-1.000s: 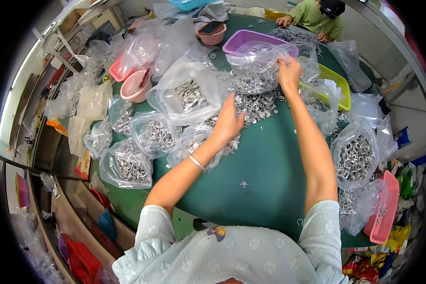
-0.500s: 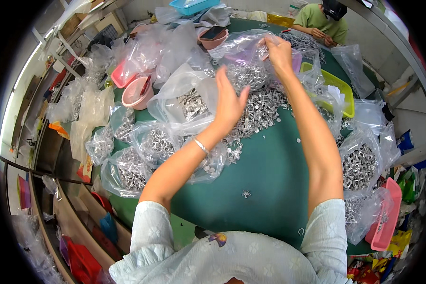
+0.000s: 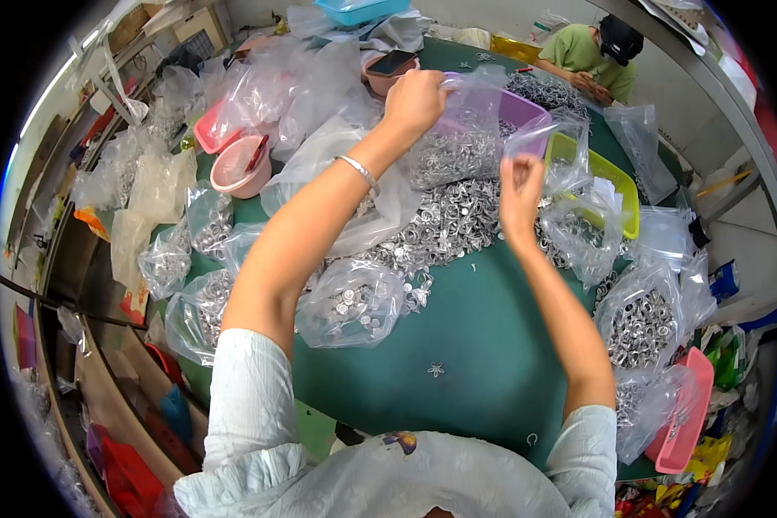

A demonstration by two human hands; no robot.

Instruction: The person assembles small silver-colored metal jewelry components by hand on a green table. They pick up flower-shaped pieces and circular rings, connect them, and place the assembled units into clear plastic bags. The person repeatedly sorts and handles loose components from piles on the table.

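A clear plastic bag (image 3: 445,160) full of small silver metal pieces stands at the far middle of the table, in front of a purple basket (image 3: 527,112). My left hand (image 3: 414,104) is closed on the bag's upper left edge. At its right side my right hand (image 3: 521,197) has its fingers curled in on the plastic; the fingertips are partly blurred. Below the bag spreads a loose heap of silver metal pieces (image 3: 449,220). One flower-shaped metal piece (image 3: 436,369) lies alone on the green table (image 3: 483,319), nearer to me.
More filled bags lie left, one with round metal discs (image 3: 350,302), and right, one with ring-like pieces (image 3: 639,328). A yellow-green basket (image 3: 628,203), a pink tray (image 3: 686,414) and a pink bowl (image 3: 240,168) stand around. Another person (image 3: 583,60) works at the far right.
My left hand went from open to closed on the bag, moving up and away. My right hand came down toward me; the flower-shaped piece it held is no longer visible there.
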